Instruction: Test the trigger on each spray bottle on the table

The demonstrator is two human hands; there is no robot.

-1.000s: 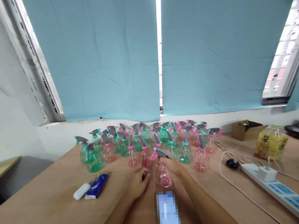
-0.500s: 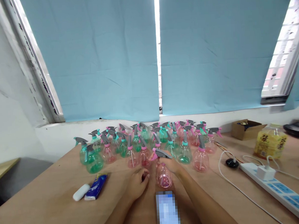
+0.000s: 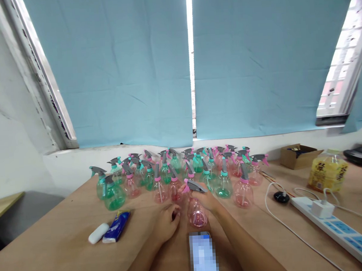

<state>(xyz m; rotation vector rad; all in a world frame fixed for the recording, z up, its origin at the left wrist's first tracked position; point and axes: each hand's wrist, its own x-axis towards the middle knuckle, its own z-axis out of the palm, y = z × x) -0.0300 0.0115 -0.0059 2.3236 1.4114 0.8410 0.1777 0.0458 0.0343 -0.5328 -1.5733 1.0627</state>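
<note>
A pink see-through spray bottle (image 3: 197, 217) with a grey and pink trigger head stands on the wooden table (image 3: 62, 244) right in front of me. My right hand (image 3: 208, 200) is wrapped round its neck, just under the trigger head. My left hand (image 3: 166, 222) rests on the table to the bottle's left, fingers curled, its fingertips close to the bottle; nothing shows in it. Behind stands a crowd of several pink and green spray bottles (image 3: 176, 171).
A blue packet (image 3: 116, 226) and a white oblong thing (image 3: 98, 232) lie at left. At right are a white power strip (image 3: 337, 226) with cables, a black round thing (image 3: 281, 197), a yellow bottle (image 3: 327, 172) and a cardboard box (image 3: 299, 155). A blurred rectangle (image 3: 203, 254) sits near me.
Almost nothing has moved. The view shifted slightly and the pink bottle sits a touch higher in my right hand's grip.
</note>
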